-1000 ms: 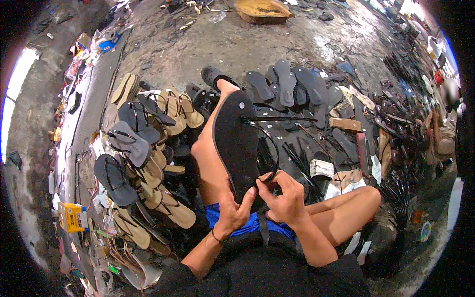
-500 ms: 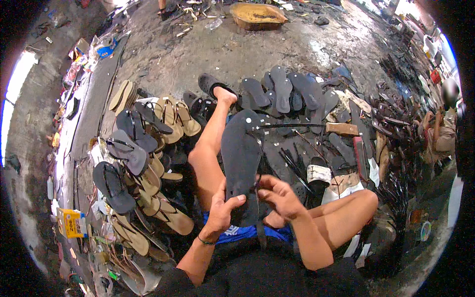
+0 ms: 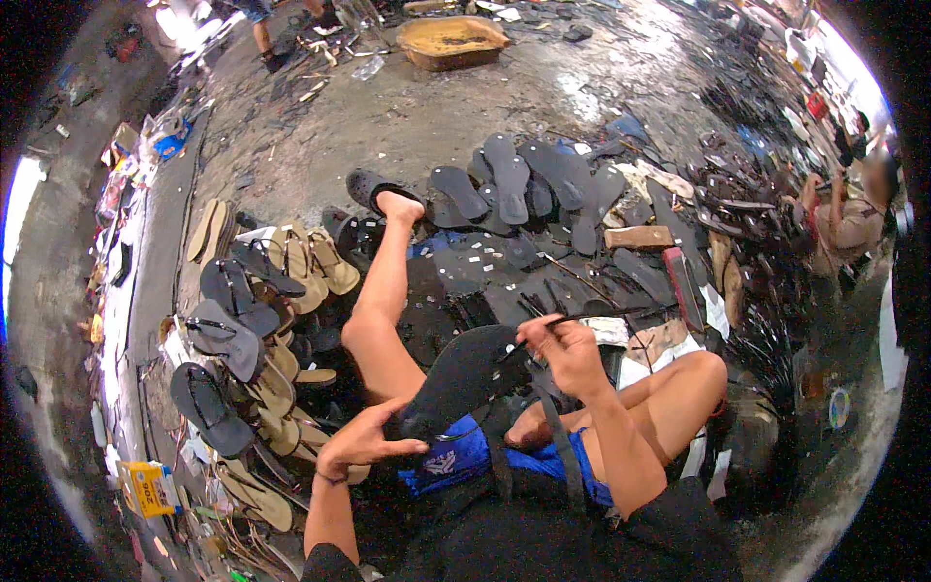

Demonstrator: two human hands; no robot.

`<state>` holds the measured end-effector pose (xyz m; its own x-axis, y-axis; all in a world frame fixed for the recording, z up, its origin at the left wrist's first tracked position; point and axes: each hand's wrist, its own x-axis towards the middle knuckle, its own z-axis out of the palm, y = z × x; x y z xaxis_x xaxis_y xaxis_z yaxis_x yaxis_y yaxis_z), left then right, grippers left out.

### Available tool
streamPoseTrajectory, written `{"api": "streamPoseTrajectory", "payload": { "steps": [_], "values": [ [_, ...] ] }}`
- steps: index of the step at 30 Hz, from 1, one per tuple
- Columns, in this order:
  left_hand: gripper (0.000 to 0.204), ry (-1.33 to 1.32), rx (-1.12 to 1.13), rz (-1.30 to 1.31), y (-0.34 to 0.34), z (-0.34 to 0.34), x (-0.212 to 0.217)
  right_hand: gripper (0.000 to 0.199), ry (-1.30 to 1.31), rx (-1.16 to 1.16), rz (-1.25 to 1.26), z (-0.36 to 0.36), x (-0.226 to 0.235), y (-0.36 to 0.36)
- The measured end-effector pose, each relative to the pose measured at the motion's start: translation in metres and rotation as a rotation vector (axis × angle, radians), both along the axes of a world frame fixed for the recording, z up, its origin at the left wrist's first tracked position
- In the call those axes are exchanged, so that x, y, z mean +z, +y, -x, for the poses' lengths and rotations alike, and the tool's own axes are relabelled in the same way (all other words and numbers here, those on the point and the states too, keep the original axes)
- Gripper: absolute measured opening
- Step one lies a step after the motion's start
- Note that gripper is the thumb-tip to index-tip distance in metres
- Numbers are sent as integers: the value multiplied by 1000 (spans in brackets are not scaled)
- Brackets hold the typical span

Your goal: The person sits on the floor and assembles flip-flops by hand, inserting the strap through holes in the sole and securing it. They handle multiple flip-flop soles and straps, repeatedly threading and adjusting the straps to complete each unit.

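Note:
A black flip-flop sole lies tilted across my lap, toe end up toward my right hand. My left hand grips its lower heel end, thumb on the edge. My right hand is closed at the sole's upper end, pinching a thin black strap that runs off to the right. My bare left leg stretches forward, and my right knee is bent to the right.
Finished sandals in tan and grey are stacked in rows at my left. Loose black soles and straps cover the wet floor ahead. A wooden tray sits far ahead. Another person sits at the right.
The sole has swung from upright against my left leg down to a low tilt across my lap. My left hand dropped to its heel, and my right hand rose, pulling the strap.

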<state>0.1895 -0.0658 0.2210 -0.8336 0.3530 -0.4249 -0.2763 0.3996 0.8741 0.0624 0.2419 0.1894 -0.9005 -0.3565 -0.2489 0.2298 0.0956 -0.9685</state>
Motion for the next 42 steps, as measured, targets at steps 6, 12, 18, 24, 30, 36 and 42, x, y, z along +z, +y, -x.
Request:
{"api": "streamPoseTrajectory", "payload": {
  "steps": [6,12,18,24,30,36,42],
  "values": [
    [48,102,630,110,-20,-18,-2,31,-397,-549,630,-8,-25,-1],
    [28,-17,1259,-139,38,-23,-23,18,333,120,-191,-63,5,-55],
    [23,116,647,-66,58,-25,-12,14,437,123,-358,-80,12,-59],
    [45,137,526,-107,56,-22,-15,14,495,97,-389,-85,19,-65],
    [68,176,566,-240,57,-21,-16,16,378,340,-287,-64,19,-51],
    [38,201,403,-190,52,-15,-26,41,-326,157,120,-56,19,-52],
    [38,86,1241,-686,94,-13,-11,51,438,161,-544,-27,34,-28]
  ]
}}
